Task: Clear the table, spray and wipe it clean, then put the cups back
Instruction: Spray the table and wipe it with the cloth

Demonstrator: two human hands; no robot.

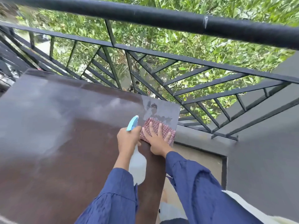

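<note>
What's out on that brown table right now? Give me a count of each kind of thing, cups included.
Spray bottle: 1, held in the left hand
Checked cloth: 1, under the flat right hand
Cups: 0 in view
Total: 2 things on or over the table

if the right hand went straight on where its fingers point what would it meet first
The right hand lies flat on the checked cloth; ahead is only the wet patch of the table, then its far edge. Beyond, probably the black railing, though depth is unclear.
</note>
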